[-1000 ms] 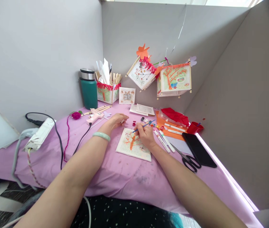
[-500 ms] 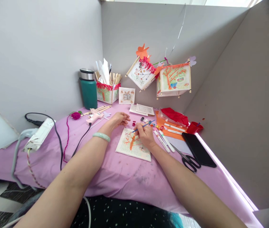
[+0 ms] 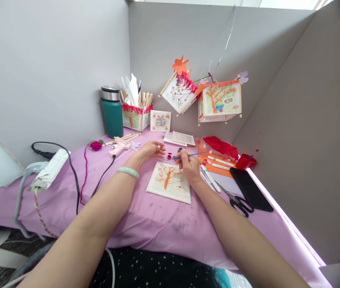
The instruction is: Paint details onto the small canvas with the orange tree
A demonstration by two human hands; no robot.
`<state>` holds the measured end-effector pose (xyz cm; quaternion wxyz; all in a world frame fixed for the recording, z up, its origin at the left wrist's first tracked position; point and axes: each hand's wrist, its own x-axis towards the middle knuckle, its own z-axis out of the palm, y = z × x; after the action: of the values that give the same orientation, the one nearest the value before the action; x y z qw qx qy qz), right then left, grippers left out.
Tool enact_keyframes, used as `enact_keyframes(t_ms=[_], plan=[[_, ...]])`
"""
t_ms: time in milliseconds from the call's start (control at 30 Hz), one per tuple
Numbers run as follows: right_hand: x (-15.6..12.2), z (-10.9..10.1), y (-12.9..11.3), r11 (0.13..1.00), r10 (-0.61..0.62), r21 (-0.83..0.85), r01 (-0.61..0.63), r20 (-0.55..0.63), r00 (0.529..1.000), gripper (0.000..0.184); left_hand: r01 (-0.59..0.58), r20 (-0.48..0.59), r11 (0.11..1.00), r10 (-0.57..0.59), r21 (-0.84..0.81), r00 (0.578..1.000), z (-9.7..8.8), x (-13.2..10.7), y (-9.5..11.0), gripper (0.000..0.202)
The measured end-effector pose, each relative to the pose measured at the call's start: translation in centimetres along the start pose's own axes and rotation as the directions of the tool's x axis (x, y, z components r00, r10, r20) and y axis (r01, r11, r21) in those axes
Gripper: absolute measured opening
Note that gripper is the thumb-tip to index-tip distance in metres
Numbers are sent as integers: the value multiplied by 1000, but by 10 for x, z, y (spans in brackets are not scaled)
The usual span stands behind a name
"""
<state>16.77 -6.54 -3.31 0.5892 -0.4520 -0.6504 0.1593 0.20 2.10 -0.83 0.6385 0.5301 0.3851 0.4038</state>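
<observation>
My right hand [image 3: 189,166] is closed around a thin blue paintbrush [image 3: 192,155]. The brush tip points left, over the small paint pots [image 3: 169,156], beyond the far edge of a square canvas panel [image 3: 166,188]. An orange tree with green and coloured marks is painted on the panel, which lies flat. Left of the pots, my left hand [image 3: 152,150] rests with its fingers curled in. A small pale spot shows at those fingertips, too small to name. A pale green bangle [image 3: 128,172] circles the left wrist.
Markers [image 3: 210,179], black-handled scissors [image 3: 240,203], a phone [image 3: 251,189] and a red cup [image 3: 245,161] lie to the right. A pink glue gun [image 3: 119,149] and green bottle [image 3: 112,113] stand left. Painted lanterns [image 3: 220,100] hang at the back.
My right hand has lifted off the canvas and moved up and right, bringing the brush tip to the paint pots. More of the painted tree shows. My left hand has barely moved.
</observation>
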Motion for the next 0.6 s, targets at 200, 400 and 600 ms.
enact_keyframes(t_ms=[200, 400, 600], plan=[[9, -5, 4, 994, 75, 88, -65, -114, 991, 35, -24, 43, 1000, 24, -17, 999, -5, 3, -4, 4], [12, -6, 6, 979, 108, 184, -82, -135, 985, 31, -99, 49, 993, 96, 58, 994, -9, 9, -7, 10], [13, -8, 8, 971, 114, 225, -80, -142, 983, 31, -109, 16, 987, 108, 122, 994, -13, 15, -10, 15]])
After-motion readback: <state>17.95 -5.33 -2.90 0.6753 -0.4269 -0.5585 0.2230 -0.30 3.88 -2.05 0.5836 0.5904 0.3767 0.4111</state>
